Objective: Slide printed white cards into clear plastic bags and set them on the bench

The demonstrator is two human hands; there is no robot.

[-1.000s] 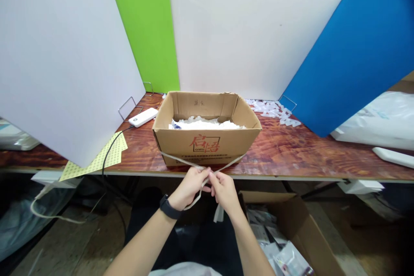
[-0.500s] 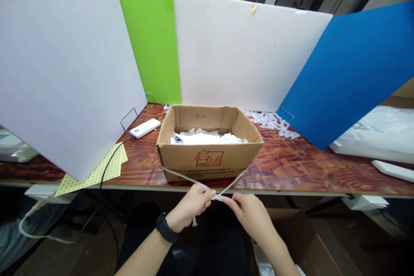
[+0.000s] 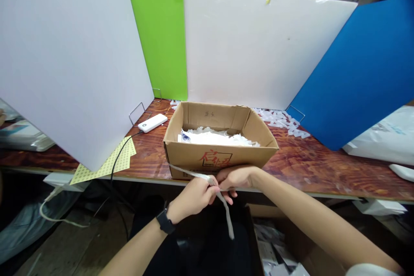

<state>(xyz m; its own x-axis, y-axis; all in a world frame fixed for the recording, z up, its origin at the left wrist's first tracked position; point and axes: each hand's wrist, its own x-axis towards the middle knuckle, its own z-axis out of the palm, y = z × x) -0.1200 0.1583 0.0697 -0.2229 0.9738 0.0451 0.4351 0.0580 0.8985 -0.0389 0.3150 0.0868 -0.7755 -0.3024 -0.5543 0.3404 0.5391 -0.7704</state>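
A cardboard box (image 3: 190,153) with red lettering stands at the table's front edge, its top uncovered. White papery material (image 3: 216,139) lies inside it. A pale cloth strap (image 3: 227,215) runs around the box's front, and one loose end dangles below the hands. My left hand (image 3: 198,195), with a black watch on the wrist, pinches the strap just below the box front. Against it, my right hand (image 3: 237,177) is bent inward with its fingers curled at the strap's crossing. Part of the crossing is hidden behind the fingers.
White, green and blue panels (image 3: 268,47) wall in the wooden table (image 3: 310,168). A white power bank (image 3: 152,123) with a black cable and yellow dotted sheets (image 3: 113,161) lie left. Small white plastic pieces (image 3: 281,120) are behind right. Below stands another carton (image 3: 268,212).
My right hand has moved up and left over the strap, close against my left hand. The strap's loose end now hangs longer and further right. The view has shifted slightly.
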